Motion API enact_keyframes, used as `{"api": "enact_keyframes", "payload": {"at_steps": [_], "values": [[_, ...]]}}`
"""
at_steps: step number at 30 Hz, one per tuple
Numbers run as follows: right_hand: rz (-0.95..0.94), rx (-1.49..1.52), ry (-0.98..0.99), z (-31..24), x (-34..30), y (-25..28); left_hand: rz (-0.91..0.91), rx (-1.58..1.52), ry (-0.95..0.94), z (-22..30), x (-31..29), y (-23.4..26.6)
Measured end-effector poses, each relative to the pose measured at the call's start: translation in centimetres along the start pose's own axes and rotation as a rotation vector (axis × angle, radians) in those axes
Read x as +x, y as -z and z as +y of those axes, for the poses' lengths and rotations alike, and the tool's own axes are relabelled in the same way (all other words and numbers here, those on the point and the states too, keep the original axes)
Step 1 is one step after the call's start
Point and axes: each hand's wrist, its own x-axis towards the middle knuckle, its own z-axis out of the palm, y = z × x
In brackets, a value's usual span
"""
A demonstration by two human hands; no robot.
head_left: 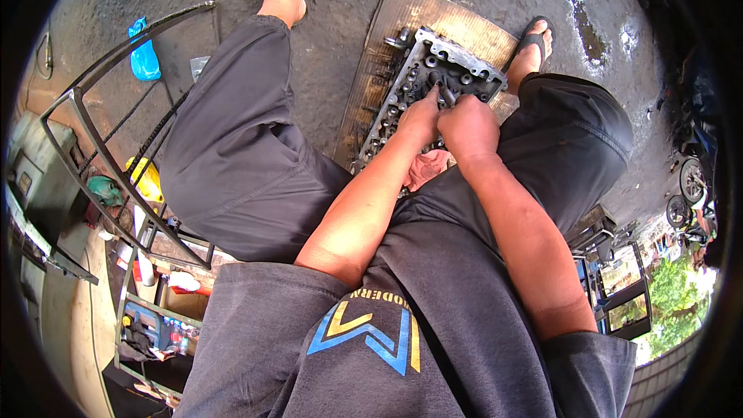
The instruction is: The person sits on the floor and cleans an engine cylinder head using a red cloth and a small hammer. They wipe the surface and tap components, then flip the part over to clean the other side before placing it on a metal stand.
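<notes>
A grey metal engine cylinder head lies between my legs, its top full of round bores and dark, oily parts. My left hand reaches into its middle, with the fingers drawn together at a small dark part that I cannot make out. Right beside it, my right hand is closed in a fist over the block. A short grey metal piece shows just ahead of this fist; whether the hand grips it is hidden. Below the hands lies a pinkish-red rag, at the near side of the cylinder head.
Flattened cardboard lies under the cylinder head on dark, stained ground. To the left stands a black metal frame, with a blue plastic bag near it. A cluttered shelf is at the lower left. Motorcycle wheels show far right.
</notes>
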Motion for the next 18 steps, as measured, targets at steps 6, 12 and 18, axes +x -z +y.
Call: {"api": "enact_keyframes", "payload": {"at_steps": [6,12,18], "values": [[-0.001,0.0,-0.01,-0.2,0.0,-0.1,-0.021,0.017,-0.013,0.3,0.3,0.4],[0.004,-0.002,-0.002,-0.2,0.0,-0.1,-0.045,0.011,-0.024,-0.3,1.1,0.0],[0.008,0.004,-0.001,-0.3,0.0,-0.2,-0.061,0.01,-0.025,-0.9,1.8,-0.5]]}}
